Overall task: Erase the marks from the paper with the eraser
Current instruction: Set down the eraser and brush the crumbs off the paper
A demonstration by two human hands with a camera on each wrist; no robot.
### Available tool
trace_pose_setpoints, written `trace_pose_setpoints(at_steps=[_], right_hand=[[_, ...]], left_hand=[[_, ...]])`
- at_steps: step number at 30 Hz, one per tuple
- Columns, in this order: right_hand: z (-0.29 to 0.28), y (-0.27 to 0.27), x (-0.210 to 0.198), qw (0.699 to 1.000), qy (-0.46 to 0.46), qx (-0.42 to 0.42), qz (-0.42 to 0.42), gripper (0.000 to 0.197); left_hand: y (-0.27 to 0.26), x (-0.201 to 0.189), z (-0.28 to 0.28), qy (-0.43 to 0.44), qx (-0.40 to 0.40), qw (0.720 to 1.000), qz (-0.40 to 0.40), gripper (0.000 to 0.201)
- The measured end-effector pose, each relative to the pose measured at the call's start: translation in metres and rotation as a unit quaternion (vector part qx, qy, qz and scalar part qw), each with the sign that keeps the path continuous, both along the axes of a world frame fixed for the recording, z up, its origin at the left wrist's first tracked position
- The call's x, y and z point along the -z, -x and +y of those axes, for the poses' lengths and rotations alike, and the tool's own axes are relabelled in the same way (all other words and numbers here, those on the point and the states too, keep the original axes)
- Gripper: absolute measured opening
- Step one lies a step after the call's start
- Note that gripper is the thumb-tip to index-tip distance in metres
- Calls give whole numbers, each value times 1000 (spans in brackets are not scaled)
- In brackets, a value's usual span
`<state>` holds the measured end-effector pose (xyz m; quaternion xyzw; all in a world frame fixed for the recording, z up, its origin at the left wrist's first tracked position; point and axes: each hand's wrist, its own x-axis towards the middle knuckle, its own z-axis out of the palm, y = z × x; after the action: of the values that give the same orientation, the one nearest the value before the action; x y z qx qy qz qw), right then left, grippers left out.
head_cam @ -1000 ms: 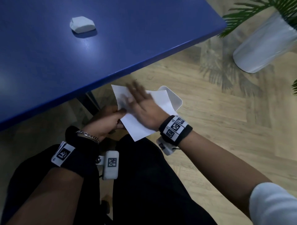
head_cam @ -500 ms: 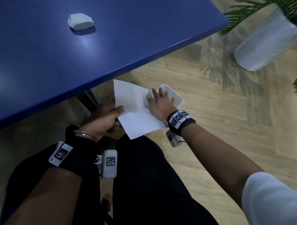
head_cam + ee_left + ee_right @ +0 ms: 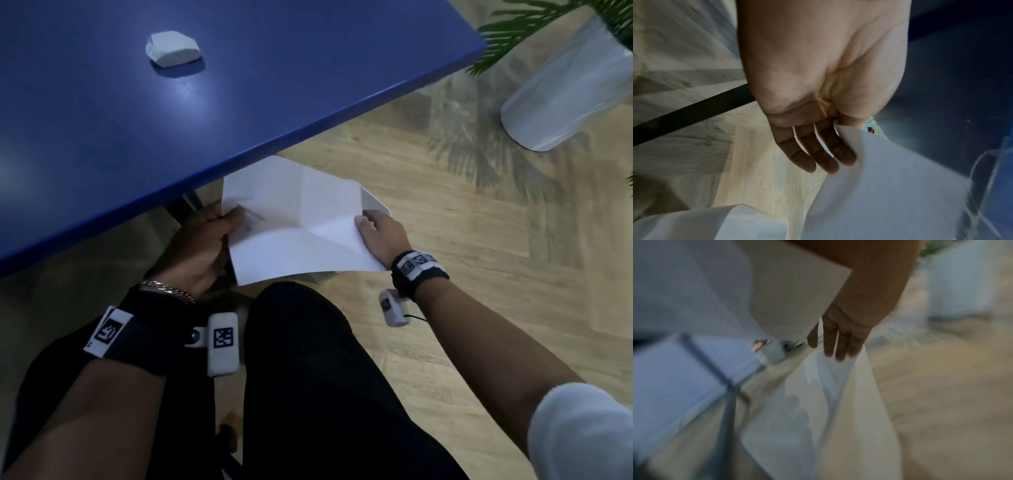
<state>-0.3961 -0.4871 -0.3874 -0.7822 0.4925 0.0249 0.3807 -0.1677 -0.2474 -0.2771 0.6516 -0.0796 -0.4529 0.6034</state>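
Spreading open between both hands, the creased white sheet of paper (image 3: 301, 226) now hangs below the blue table's (image 3: 239, 102) edge over the lap, where a second ago the right hand (image 3: 380, 236) lay flat on it. The left hand (image 3: 202, 246) pinches its left edge beside a faint mark, the right grips the right edge. The eraser (image 3: 173, 48) sits untouched on the table; beneath the paper a white tray-like rim (image 3: 376, 205) shows, contents hidden.
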Motion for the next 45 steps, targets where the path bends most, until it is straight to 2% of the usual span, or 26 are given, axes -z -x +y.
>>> trace_pose_setpoints(at_steps=[1, 3, 4, 6, 7, 9, 10, 11, 14, 16, 20, 21, 24, 26, 29, 31, 33, 35, 37, 39, 41, 42, 43, 44, 45], right_hand=[[-1, 2, -8, 989, -97, 86, -69, 51], [0, 9, -18, 916, -305, 196, -174, 46], [1, 14, -21, 886, -357, 213, -206, 45], [3, 23, -21, 865, -382, 211, -247, 43], [5, 25, -21, 864, -382, 198, -261, 42], [8, 28, -21, 860, -391, 167, -282, 40], [9, 28, -21, 862, -393, 151, -283, 39], [10, 29, -20, 869, -386, 137, -277, 38], [6, 29, -14, 917, -288, 132, -244, 31], [1, 26, -11, 938, -227, 138, -223, 33], [-6, 18, -12, 942, -215, 132, -222, 33], [-7, 14, -14, 951, -194, 126, -206, 33], [-8, -2, -23, 993, -11, 68, -94, 38], [0, -20, -37, 991, 82, -9, -109, 51], [32, -54, -68, 958, 167, -169, -159, 64], [60, -70, -82, 931, 146, -277, -186, 65], [77, -76, -75, 907, 108, -361, -187, 63], [84, -71, -47, 902, 96, -404, -115, 63], [72, -53, -11, 899, 128, -419, 20, 65], [47, -28, 19, 866, 187, -419, 196, 66], [25, -10, 27, 843, 189, -380, 332, 66], [19, -7, 22, 849, 176, -353, 350, 64], [17, -9, 15, 871, 163, -324, 331, 63], [19, -15, 6, 909, 139, -290, 265, 63], [25, -24, -9, 947, 99, -256, 165, 64]], left_hand=[[-3, -1, 1, 9, -14, 1000, 20, 23], [-5, -6, 2, 15, -29, 998, 63, 21], [-4, -8, 2, 12, -36, 996, 84, 19], [-4, -5, 4, -17, -47, 994, 98, 24], [-5, -2, 5, -45, -52, 994, 80, 36], [-9, 9, 7, -120, -42, 992, -4, 72], [-11, 14, 9, -160, -26, 985, -65, 82], [-10, 14, 9, -196, 0, 972, -130, 83], [-10, 13, 6, -258, 47, 928, -265, 60], [-11, 15, 4, -264, 58, 917, -295, 56], [-11, 16, 1, -262, 65, 908, -321, 54], [-9, 15, 0, -259, 66, 908, -322, 53], [-5, 17, -2, -263, 72, 907, -321, 52], [-2, 17, -5, -260, 75, 908, -320, 51], [-3, 17, -9, -258, 70, 914, -306, 51], [-3, 16, -11, -251, 58, 921, -291, 47], [-2, 16, -13, -235, 49, 931, -274, 44], [-1, 18, -12, -226, 49, 939, -256, 39], [-3, 20, -9, -219, 35, 949, -224, 37], [-5, 19, -5, -212, 12, 957, -198, 38], [-8, 18, -2, -204, 4, 960, -191, 39], [-9, 17, -3, -200, 2, 961, -190, 39], [-10, 17, -3, -196, -2, 962, -188, 39], [-9, 15, -4, -195, -5, 963, -186, 37], [-9, 14, -5, -188, -10, 965, -181, 36]])
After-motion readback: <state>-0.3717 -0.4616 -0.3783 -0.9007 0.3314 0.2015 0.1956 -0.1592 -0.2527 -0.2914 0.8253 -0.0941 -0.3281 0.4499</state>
